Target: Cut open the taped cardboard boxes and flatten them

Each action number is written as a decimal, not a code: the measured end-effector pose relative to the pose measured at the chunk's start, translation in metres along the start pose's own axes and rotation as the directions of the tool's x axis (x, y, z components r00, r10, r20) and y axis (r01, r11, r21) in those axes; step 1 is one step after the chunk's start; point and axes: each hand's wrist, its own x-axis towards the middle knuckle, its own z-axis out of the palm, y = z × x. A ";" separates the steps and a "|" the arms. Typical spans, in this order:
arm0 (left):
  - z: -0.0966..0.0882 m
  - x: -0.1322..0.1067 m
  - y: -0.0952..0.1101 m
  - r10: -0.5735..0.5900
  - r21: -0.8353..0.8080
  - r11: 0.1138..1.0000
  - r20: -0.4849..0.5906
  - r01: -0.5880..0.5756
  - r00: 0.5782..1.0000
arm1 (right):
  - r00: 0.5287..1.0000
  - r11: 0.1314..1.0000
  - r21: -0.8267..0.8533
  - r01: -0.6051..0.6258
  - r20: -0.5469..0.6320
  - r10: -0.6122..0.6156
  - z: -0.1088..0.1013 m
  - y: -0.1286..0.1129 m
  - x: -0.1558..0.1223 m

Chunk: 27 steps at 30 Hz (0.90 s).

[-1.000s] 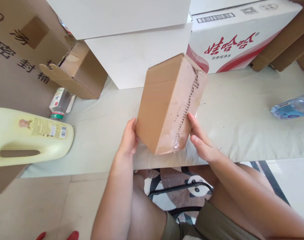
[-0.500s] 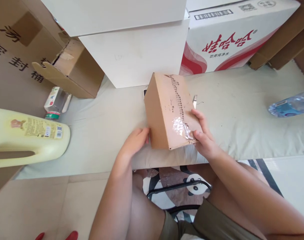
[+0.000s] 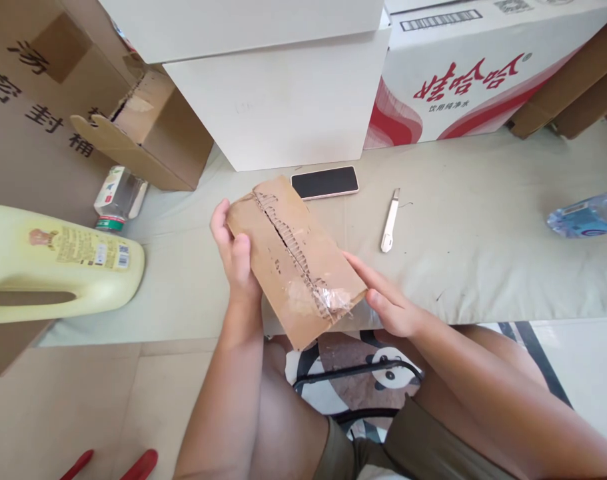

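Between my two hands is a small brown cardboard box (image 3: 263,247), tilted, its long face turned up toward me. A ragged, torn seam runs along that face, with shiny clear tape at the near end. My left hand (image 3: 237,257) grips the far left end, thumb on the upper face. My right hand (image 3: 386,300) holds the near right edge, its fingers partly hidden behind the box. Just beyond the box lies a phone (image 3: 326,183) with a dark screen. A white utility knife (image 3: 390,223) rests on the cloth to the right.
White cartons (image 3: 283,113) and a red-and-white water carton (image 3: 448,100) line the back. At left stand a yellow jug (image 3: 108,267), a clear bottle (image 3: 116,200) and an open cardboard box (image 3: 178,143). A water bottle (image 3: 588,213) lies at right on the cloth-covered surface (image 3: 483,267).
The box has turned and tipped, moving left and nearer to me. My left hand went from its lower side up to its far left end. The phone and whole knife have come into view.
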 end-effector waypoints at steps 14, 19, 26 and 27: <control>0.000 0.000 0.000 -0.050 -0.009 0.999 -0.014 0.050 0.999 | 0.808 0.378 -0.717 -0.586 -0.479 0.343 -0.033 0.023 0.016; -0.002 0.000 0.000 -0.053 0.036 0.998 0.021 0.052 0.998 | 0.714 0.466 -0.541 -0.700 -0.504 0.487 -0.037 0.012 0.022; 0.000 -0.003 0.002 -0.067 0.081 0.995 0.033 0.064 0.997 | 0.885 0.969 0.213 -0.128 -0.416 0.208 -0.036 -0.009 0.023; 0.001 -0.004 0.002 -0.066 0.085 0.994 0.036 0.062 0.997 | 0.897 0.967 0.254 -0.024 -0.422 0.133 -0.034 -0.014 0.024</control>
